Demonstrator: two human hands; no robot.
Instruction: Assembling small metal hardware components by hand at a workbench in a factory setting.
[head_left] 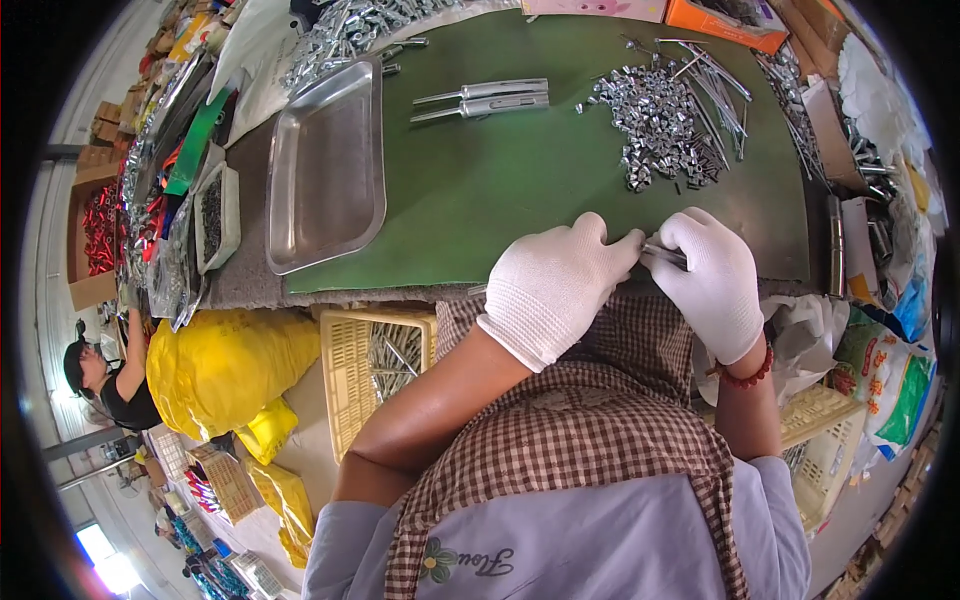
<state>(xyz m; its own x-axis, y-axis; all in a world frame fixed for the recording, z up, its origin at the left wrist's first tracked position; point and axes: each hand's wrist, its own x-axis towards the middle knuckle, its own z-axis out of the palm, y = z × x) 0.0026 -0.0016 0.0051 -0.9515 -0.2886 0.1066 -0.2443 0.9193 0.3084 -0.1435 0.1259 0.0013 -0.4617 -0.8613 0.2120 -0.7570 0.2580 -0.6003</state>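
Holding a tube [666, 257], left hand [550, 285] and right hand [712, 285] meet right of the tray [325, 170]. Left of it, a bin [232, 215] holds dark bits [211, 215]; below, a crate [343, 385] holds rods [397, 358].

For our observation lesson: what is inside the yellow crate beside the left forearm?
The crate holds slim, silvery metal pieces. Whatever lies beneath them or behind the left forearm cannot be seen.

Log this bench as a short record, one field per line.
Right grip: white-gloved, holding a slim metal part
Left grip: white-gloved, fingertips at that part's left end
Work surface: green mat
Left side: shallow metal tray
Far middle: two metal tubes with thin prongs, side by side
Far right: heap of small metal pieces, thin rods beside it
Clothing: brown checked apron
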